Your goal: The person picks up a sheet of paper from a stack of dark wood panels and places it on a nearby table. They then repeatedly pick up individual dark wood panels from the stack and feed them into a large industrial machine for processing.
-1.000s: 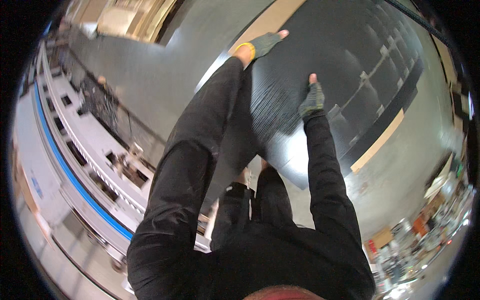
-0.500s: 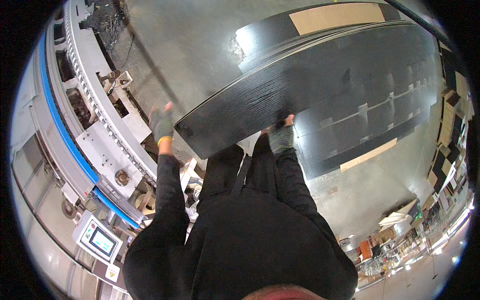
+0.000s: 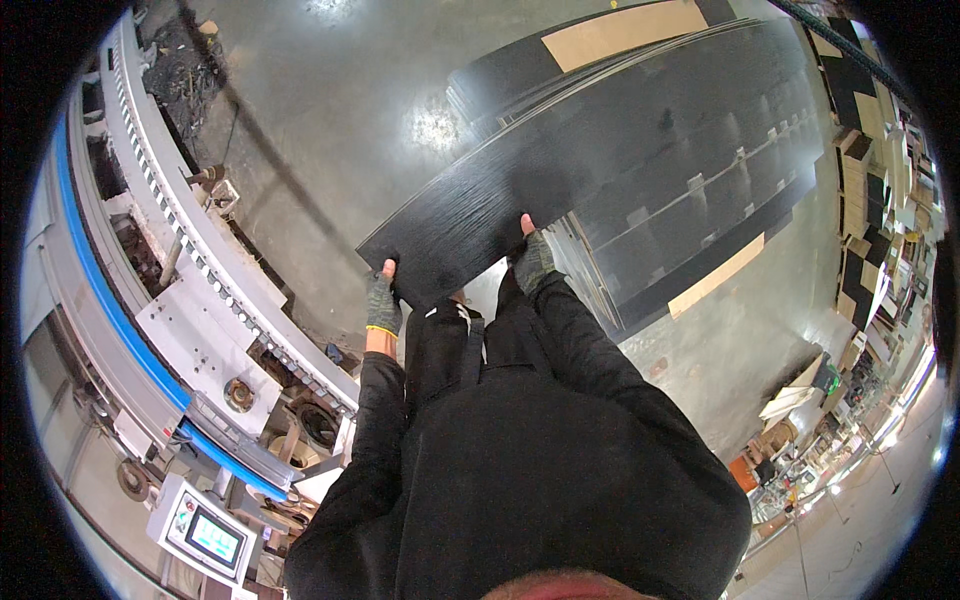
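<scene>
A long black wood-grain panel [image 3: 560, 180] stretches away from me above a grey floor. My left hand [image 3: 381, 303], in a dark glove with a yellow cuff, grips the panel's near left corner. My right hand [image 3: 533, 262], also gloved, holds the near edge further right, thumb on top. Both black sleeves reach up from the lower edge. Beneath and beyond the panel lies a stack of similar black panels [image 3: 700, 240].
A curved roller conveyor [image 3: 190, 250] with a blue rail runs along the left. A small control screen [image 3: 205, 533] sits at lower left. Tan boards [image 3: 620, 30] lie on the stack. Shelves and boxes [image 3: 870, 180] crowd the right edge.
The panel has swung from steeply tilted to lying across in front of me. My left hand came down from the top to the near left corner; the view turned toward the conveyor.
</scene>
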The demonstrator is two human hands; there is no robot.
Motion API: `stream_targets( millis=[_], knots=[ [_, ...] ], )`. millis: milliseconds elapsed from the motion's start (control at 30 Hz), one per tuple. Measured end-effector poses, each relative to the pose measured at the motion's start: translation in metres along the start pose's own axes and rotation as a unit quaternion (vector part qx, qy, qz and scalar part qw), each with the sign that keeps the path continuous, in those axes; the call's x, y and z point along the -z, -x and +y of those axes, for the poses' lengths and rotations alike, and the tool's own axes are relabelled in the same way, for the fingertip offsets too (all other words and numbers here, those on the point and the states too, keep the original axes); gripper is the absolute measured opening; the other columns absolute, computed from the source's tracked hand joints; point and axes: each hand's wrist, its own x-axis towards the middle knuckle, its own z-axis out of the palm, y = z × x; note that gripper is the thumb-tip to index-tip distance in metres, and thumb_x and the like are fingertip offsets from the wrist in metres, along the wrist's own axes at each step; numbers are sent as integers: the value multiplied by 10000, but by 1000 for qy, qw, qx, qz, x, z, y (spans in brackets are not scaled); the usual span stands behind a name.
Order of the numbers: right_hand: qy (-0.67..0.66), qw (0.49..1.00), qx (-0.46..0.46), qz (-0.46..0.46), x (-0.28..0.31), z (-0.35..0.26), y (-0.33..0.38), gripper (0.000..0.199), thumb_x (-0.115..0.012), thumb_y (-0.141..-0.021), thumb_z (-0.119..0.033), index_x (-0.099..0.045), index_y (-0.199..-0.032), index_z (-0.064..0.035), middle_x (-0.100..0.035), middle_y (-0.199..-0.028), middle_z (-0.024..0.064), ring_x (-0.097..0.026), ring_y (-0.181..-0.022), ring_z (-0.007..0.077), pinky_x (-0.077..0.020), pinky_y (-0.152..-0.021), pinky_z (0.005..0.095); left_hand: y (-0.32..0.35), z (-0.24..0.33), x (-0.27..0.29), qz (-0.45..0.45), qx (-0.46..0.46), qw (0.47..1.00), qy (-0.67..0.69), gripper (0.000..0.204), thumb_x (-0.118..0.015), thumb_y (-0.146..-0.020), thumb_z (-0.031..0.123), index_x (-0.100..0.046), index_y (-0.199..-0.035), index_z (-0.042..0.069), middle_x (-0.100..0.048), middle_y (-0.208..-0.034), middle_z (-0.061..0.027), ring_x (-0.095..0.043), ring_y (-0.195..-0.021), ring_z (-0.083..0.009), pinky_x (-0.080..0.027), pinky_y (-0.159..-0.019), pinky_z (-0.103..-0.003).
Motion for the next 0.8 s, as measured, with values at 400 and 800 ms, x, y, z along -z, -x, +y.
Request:
stream_targets(
  millis=[400,800],
  knots=[
    [145,940,228,206,49,-95,-66,916,-818,-806,-459,-349,-1446,-3,-561,-1171,27,-522,-943,140,-439,-807,281,-36,-13,-148,43,13,996,-83,754,-889,-719,348,-473,-1219,-33,-583,-1132,-149,-575,-1012,-268,-510,-863,-418],
    [-43,985,104,127,-5,-135,-69,596,-789,-836,-340,-511,-1282,-59,-585,-1167,134,-573,-1016,272,-486,-884,459,-68,-25,-323,19,-34,982,-184,878,-851,-743,460,-471,-1324,-78,-592,-1219,-176,-566,-1074,-247,-442,-962,-382]
  ],
)
